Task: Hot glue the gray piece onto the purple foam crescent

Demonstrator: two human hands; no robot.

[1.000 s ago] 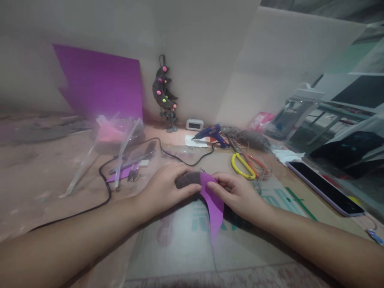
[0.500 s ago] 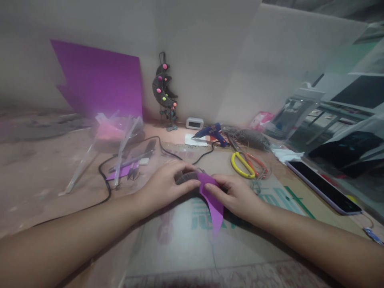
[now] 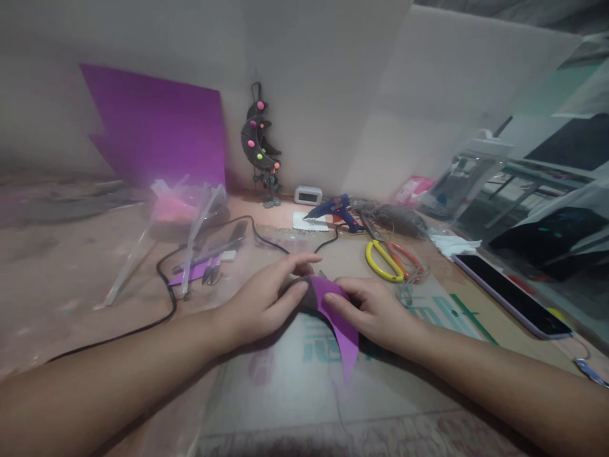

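A curved piece of purple paper [image 3: 346,339], tapering to a point, hangs down in front of my right hand [image 3: 368,308]. That hand pinches the paper between its thumb and fingers. At its left the purple meets a dark grey curved piece [image 3: 310,296], like a crescent. My left hand [image 3: 271,295] grips this grey part, thumb on top and index finger lifted off. The fingertips behind the piece are hidden. Beneath both hands lies a pale board [image 3: 266,400] with green lettering.
Behind the hands are a blue glue gun [image 3: 335,208] on a white card, scissors [image 3: 383,261] with yellow and orange handles, and a small clock [image 3: 308,195]. A phone [image 3: 514,295] lies right, glue sticks [image 3: 197,235] left. A crescent ornament [image 3: 259,139] hangs near purple sheets [image 3: 162,127].
My left index finger has lifted, and the left thumb has slid slightly left, showing more of the grey part. The purple tip has swung a little right and down.
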